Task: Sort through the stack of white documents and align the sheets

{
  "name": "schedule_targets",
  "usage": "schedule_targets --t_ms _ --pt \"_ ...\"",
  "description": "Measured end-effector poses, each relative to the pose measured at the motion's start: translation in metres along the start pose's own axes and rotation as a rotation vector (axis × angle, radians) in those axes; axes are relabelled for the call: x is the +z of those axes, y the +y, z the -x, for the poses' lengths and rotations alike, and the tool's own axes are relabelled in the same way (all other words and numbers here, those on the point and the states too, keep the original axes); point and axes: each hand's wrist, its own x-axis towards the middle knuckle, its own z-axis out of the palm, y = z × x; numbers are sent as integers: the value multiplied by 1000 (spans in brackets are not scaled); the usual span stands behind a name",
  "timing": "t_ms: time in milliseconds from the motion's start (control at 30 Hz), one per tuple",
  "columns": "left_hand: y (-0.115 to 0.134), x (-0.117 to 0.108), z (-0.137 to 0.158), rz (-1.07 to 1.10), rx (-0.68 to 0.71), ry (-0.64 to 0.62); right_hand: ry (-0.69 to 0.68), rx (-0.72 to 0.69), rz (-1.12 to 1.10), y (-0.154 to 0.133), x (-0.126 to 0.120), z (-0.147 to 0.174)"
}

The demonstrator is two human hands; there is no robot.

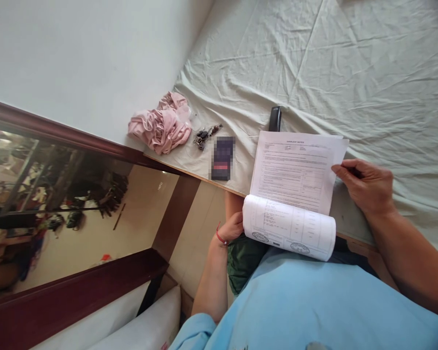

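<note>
A stack of printed sheets (292, 170) lies at the near edge of the cloth-covered table, its front pages rolled back toward my body. My left hand (233, 226), with a red cord on the wrist, grips the left end of the rolled pages (288, 226); its fingertips are hidden behind the paper. At the right edge of the stack, my right hand (367, 182) pinches the sheets between thumb and curled fingers. Round stamps and a table of text show on the rolled part. Just beyond the top edge is a black stapler-like object (275, 118), partly covered by the paper.
Left of the papers lie a blurred-out dark phone-shaped object (222, 158), a bunch of keys (202, 138) and a crumpled pink cloth (162, 125). A wrinkled pale sheet (368, 73) covers the table. A wood-framed mirror (76, 209) leans at the left.
</note>
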Motion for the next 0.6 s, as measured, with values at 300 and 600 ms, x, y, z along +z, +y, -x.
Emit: schedule_targets --t_ms 300,600 --pt "-2 1 -1 31 -25 6 31 35 -114 -5 2 0" --pt "-4 2 -1 52 -22 -4 7 43 -125 -9 -1 1"
